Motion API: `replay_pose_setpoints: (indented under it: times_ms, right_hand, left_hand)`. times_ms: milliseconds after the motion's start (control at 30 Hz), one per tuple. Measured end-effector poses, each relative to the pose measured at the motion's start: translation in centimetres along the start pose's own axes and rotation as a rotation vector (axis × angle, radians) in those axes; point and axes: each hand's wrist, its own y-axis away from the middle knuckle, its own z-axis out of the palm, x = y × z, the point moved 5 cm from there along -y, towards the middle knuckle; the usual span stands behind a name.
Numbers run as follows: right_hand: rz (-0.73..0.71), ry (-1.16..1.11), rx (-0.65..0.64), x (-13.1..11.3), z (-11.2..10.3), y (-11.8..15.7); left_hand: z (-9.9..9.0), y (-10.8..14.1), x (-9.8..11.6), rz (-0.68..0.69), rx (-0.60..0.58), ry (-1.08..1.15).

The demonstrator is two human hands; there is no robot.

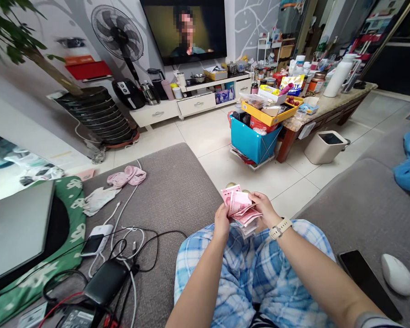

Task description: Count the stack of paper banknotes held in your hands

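Pink banknotes (243, 206) are fanned out in a loose bundle above my lap, between both hands. My left hand (222, 222) is closed on the left edge of the bundle. My right hand (263, 208), with a beige watch (280, 228) on its wrist, pinches the notes at their upper right. Some greyish notes hang at the bottom of the bundle. Blue and white checked trousers (273, 278) cover my legs below the notes.
On the grey sofa (177, 182) at left lie tangled cables, a black adapter (105, 281) and a laptop (17, 228). A black phone (369, 282) and white mouse (397, 274) lie at right. Ahead stand a blue crate (254, 140), a long table and a bin (324, 148).
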Motion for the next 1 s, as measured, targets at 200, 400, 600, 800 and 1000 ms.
replay_pose_setpoints:
  times_ms: [200,400,600,800,1000]
  right_hand:
    - [-0.01,0.017,-0.002,0.6,-0.4,-0.5]
    - [0.013,0.004,-0.035,0.8,-0.4,-0.5]
    - [0.033,0.0,-0.031,0.8,-0.3,-0.4]
    - [0.038,-0.065,-0.035,0.9,-0.2,-0.4]
    - [0.054,-0.094,-0.028,0.9,-0.2,-0.4]
  left_hand:
    - [0.3,0.0,-0.3,-0.026,-0.076,0.028]
    - [0.4,0.1,0.0,-0.009,-0.088,0.053]
    - [0.3,0.1,0.2,0.011,-0.087,0.028]
    - [0.6,0.5,0.7,0.006,-0.084,0.062]
    - [0.9,0.6,0.8,-0.029,-0.108,0.1]
